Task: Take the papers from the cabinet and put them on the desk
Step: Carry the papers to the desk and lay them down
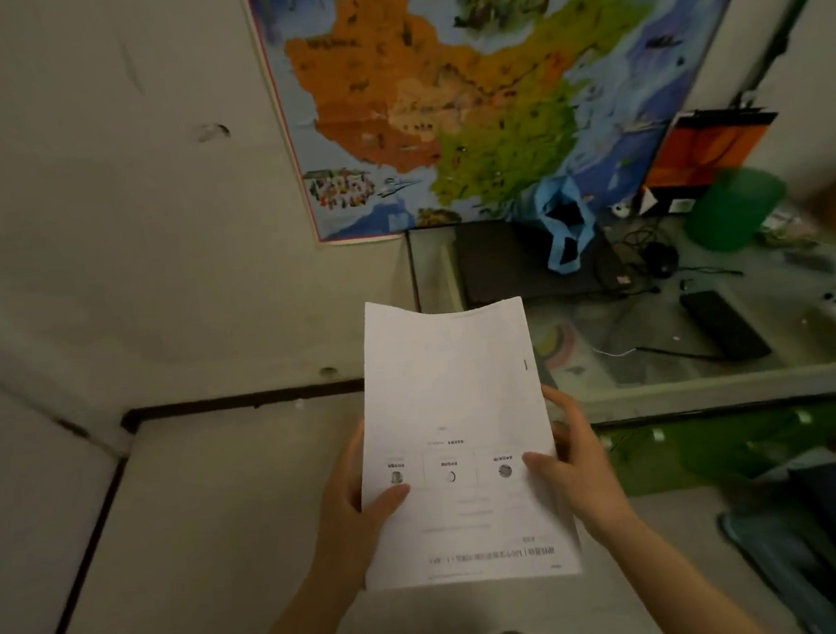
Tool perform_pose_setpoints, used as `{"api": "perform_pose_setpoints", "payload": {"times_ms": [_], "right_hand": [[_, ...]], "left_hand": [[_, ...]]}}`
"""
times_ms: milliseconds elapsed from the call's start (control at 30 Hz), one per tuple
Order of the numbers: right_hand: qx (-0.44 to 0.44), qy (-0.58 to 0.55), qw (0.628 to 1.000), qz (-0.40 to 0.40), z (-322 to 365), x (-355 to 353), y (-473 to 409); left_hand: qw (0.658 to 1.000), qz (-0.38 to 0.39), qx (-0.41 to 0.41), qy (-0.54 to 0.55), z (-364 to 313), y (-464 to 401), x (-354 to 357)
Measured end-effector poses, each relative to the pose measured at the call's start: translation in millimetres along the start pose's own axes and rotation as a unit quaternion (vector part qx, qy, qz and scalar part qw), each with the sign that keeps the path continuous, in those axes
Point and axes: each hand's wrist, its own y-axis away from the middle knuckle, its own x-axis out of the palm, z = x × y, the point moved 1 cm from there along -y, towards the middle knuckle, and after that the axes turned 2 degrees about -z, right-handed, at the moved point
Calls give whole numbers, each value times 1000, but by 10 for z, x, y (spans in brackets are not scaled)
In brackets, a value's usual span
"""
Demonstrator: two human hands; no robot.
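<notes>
White papers (pixel 452 415) sit in the lower centre of the frame, held up in the air by both hands and touching no surface. The left hand (pixel 356 504) grips the left edge, thumb on the front; the right hand (pixel 575 459) grips the right edge, thumb also on the front. The top sheet faces the camera with its print upside down: a title line near the bottom edge, three small round marks across the middle. The far edge curls slightly. The glass tabletop (pixel 664 386) lies behind, to the right.
</notes>
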Motion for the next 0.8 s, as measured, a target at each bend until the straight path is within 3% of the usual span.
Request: {"api": "perform_pose_setpoints", "payload": {"times_ms": [67, 267, 367, 567, 800], "right_hand": [[25, 4, 999, -33, -46, -302, -627], [65, 53, 996, -43, -200, -488, -1052], [76, 77, 994, -32, -322, -886, -1734], [81, 144, 986, 32, -459, -1375, -2509], [72, 183, 976, 89, -693, -1507, -2821]], "left_hand": [[999, 34, 0, -25, -41, -637, 475], [997, 63, -46, -31, 72, -997, 840], [995, 63, -66, -32, 121, -1443, 1422], [992, 17, -117, -44, 195, -1839, 2143], [983, -41, -162, -80, 451, -1957, 2425]]}}
